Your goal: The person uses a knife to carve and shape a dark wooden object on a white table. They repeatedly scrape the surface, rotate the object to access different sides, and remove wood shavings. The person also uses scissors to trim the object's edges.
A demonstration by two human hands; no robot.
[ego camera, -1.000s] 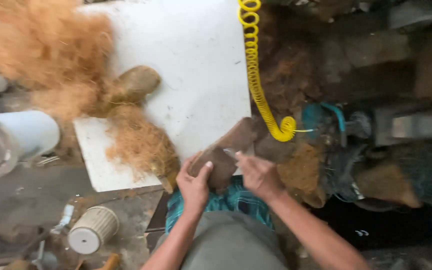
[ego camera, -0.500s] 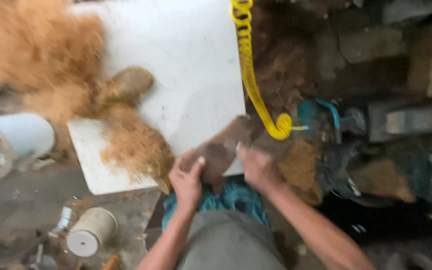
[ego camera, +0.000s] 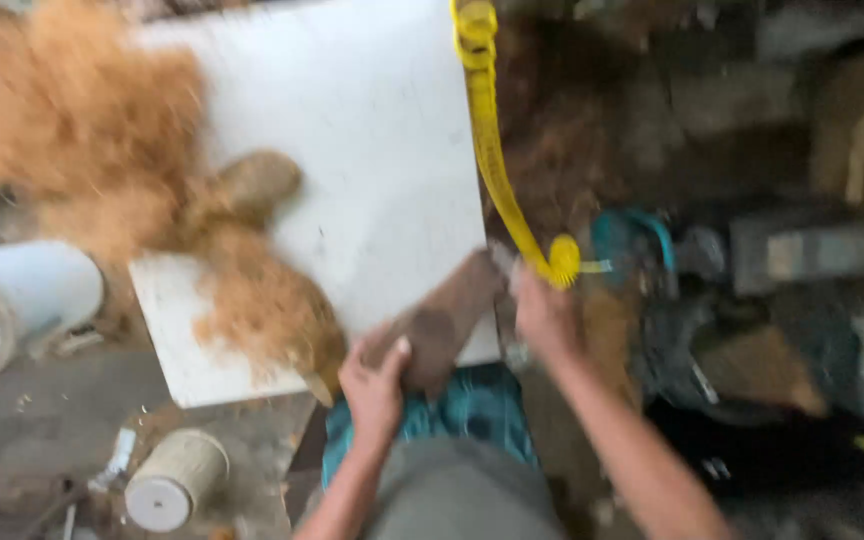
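Your left hand (ego camera: 377, 385) grips the brown husk piece (ego camera: 442, 325), slanting over the white board's (ego camera: 372, 180) near edge toward your closed right hand (ego camera: 544, 315).

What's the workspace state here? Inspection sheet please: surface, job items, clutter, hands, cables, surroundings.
Surface: white board, partly covered with fibre.
Job's things: brown husk piece at the board's near edge.
Clutter: loose coir fibre; twine spool; white cylinder; a second husk on the board.
Grippers: left hand grips the husk piece; right hand at its far end, grip blurred.
Cables: yellow coiled hose hanging to the right hand.
Surroundings: dark blurred machinery on the right.
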